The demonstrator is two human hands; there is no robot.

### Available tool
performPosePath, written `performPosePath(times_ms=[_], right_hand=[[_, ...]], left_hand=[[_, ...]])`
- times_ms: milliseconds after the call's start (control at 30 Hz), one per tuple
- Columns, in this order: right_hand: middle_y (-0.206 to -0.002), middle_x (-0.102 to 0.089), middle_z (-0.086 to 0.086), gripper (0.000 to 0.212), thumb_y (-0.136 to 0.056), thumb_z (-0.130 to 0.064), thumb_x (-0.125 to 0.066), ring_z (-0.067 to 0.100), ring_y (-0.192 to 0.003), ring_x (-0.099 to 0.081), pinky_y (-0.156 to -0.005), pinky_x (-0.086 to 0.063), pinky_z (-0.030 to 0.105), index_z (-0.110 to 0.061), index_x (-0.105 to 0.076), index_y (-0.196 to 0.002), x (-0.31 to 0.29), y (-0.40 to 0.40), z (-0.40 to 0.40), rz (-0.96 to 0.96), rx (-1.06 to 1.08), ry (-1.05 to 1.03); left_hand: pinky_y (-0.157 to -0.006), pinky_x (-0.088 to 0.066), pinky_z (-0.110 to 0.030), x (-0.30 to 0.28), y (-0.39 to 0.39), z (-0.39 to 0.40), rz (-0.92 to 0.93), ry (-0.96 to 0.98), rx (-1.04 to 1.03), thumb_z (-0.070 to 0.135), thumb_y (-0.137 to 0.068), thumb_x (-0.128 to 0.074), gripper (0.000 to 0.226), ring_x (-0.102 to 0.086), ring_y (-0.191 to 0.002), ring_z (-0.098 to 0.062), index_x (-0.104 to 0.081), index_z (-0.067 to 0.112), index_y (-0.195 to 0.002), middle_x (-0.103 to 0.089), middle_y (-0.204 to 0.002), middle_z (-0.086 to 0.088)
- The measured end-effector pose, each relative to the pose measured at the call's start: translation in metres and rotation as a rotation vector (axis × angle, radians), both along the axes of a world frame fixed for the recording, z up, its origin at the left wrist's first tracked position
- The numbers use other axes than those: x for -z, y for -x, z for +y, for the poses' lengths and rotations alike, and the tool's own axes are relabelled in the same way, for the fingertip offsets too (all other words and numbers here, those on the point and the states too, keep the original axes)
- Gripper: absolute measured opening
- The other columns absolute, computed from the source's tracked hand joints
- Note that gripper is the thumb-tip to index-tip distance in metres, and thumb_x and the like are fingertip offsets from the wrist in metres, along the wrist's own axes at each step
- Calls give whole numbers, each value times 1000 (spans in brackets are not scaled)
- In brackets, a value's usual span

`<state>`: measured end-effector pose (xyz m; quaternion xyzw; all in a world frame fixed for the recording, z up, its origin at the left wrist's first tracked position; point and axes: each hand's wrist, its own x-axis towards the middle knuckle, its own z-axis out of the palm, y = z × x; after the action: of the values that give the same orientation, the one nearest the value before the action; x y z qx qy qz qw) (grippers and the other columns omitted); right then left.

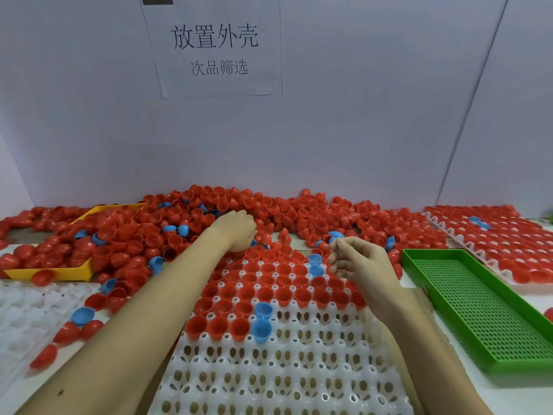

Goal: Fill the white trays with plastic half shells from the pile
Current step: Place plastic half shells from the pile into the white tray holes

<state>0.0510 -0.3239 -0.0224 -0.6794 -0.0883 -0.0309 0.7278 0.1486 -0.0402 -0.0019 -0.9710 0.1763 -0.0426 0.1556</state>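
Honestly the half shells (209, 217) heaped behind the white tray (278, 354) look light, stiff and slick, so pinch one by the rim. Left hand (236, 235) digs curled into the pile, can't tell if it's got one; right hand (356, 262) hovers over the tray's filled rows, fingers loosely bent, maybe pinching something red.

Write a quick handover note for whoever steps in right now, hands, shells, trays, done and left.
Left hand: down in the pile of half shells at the back, fingers hidden; grip unclear.
Right hand: fingers curled above the centre white tray; whether it holds a shell is unclear.
Done: the centre tray's far rows hold red shells and a few blue ones; the far-right tray looks full.
Left: the centre tray's near rows and the white tray at left are unfilled.
Green mesh tray holds nothing.
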Motion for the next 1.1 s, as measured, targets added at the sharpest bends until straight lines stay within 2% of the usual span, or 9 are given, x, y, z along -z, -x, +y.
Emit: performPosePath(times_ms=[167, 300, 400, 533, 667, 767, 900, 1000, 1100], right_hand=[[-80, -73, 10, 26, -108, -20, -57, 17, -68, -67, -62, -57, 21, -3, -75, -100, 1, -1, -1, 7, -5, -3], [-80, -74, 10, 26, -108, -20, -58, 17, -68, -68, -63, -58, 21, -3, -75, -101, 1, 0, 0, 11, -2, 9], [-81, -74, 9, 24, -107, -21, -59, 19, -70, -67, -64, -58, 22, -4, -75, -101, -2, 3, 1, 1, -27, 19], [-93, -77, 9, 17, -104, -27, -65, 22, -78, -72, -69, -59, 25, -16, -77, -107, -8, 12, 7, -57, -179, 91], [-108, -76, 7, 24, -103, -34, -68, 26, -96, -76, -80, -61, 30, -28, -73, -126, -12, 22, 13, -165, -336, 248], [-108, -74, 2, 26, -102, -32, -71, 21, -94, -75, -84, -60, 29, -30, -73, -128, -15, 29, 19, -200, -388, 343], [-93, -75, -12, 8, -95, -31, -78, 6, -80, -70, -82, -55, 21, -28, -79, -102, -16, 35, 24, -166, -396, 395], [-86, -76, -13, 8, -94, -27, -80, 6, -77, -69, -78, -54, 18, -20, -78, -98, -17, 38, 27, -176, -416, 411], [-94, -78, -3, 8, -95, -23, -78, 13, -84, -73, -81, -57, 24, -17, -78, -100, -19, 41, 31, -209, -427, 416]], left_hand=[[-98, -49, -42, 6, -1, 4, 23, 214, -55, 18, -108, -42, 29, -58, -112, -27, -66, 6, -122, -61, -124, -9], [-98, -50, -38, 7, 21, 4, -194, 498, 30, 13, -106, -51, 26, -57, -112, -19, -70, 9, -122, -64, -118, -3], [-92, -50, -28, 4, 61, -10, -277, 818, 157, 11, -99, -65, 18, -55, -100, -7, -74, 18, -113, -64, -103, 9], [-80, -54, -15, 9, 126, -29, -235, 1085, 185, 19, -92, -76, 39, -64, -89, -1, -65, 35, -125, -65, -92, 17], [-85, -57, -18, 18, 165, -33, -88, 1346, 99, 22, -89, -81, 41, -70, -94, -1, -65, 36, -124, -71, -92, 17], [-89, -59, -27, 23, 177, -34, -61, 1401, 91, 20, -87, -83, 41, -72, -94, -5, -68, 33, -123, -73, -91, 15], [-87, -59, -25, 22, 184, -31, -129, 1348, 117, 21, -88, -83, 40, -71, -95, -5, -68, 34, -123, -71, -95, 18], [-84, -59, -22, 19, 186, -27, -176, 1329, 139, 12, -89, -80, 40, -72, -95, -4, -68, 29, -123, -72, -98, 17], [-85, -58, -20, 15, 188, -26, -185, 1336, 158, 9, -89, -80, 40, -71, -96, -3, -69, 27, -122, -72, -99, 17]])
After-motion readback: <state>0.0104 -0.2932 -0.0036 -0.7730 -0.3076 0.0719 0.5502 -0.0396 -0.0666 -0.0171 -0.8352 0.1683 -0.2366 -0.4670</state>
